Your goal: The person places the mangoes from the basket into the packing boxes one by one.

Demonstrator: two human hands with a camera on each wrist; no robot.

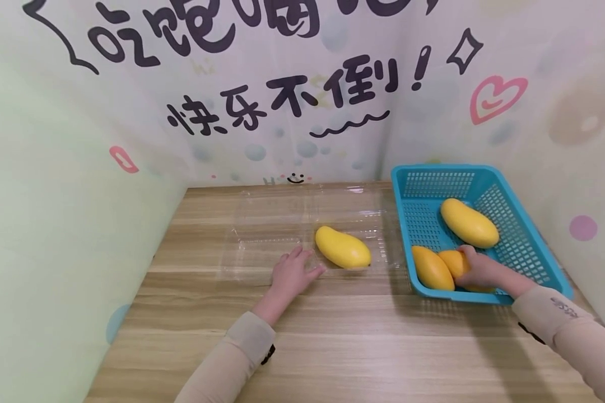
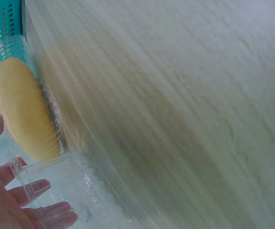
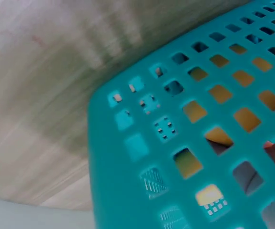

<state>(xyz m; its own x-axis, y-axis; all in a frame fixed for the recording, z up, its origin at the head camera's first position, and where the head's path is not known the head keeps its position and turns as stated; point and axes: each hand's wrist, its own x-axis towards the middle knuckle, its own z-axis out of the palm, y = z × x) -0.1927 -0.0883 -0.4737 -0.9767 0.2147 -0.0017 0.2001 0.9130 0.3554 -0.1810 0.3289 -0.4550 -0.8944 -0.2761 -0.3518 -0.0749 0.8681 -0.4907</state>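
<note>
1. Apparently, the step in hand is the grasp of the gripped mango (image 1: 452, 262) in the near part of the blue basket (image 1: 399, 207), which stands on the bench (image 1: 333, 347).
2. Good practice, in judgement: seat the fingers around the fruit's widest part, lift straight up past the rim, and avoid dragging it against the adjoining mango (image 1: 431, 270) at its left.
3. Right hand (image 1: 476, 270): the fingers bend over the gripped mango and appear clamped on it; the thumb is not clearly visible. A yellow patch below this hand may be the same fruit or another.
4. Left hand (image 1: 293, 273): the fingers are spread apart and hold nothing, at the near edge of the clear container (image 1: 269, 252); whether they touch its wall cannot be told.
5. Other fruit: 1 yellow mango (image 1: 343, 248) lies in the container's right-hand part, just beside the left hand; 1 far mango (image 1: 469, 223) lies farther back in the basket.
</note>
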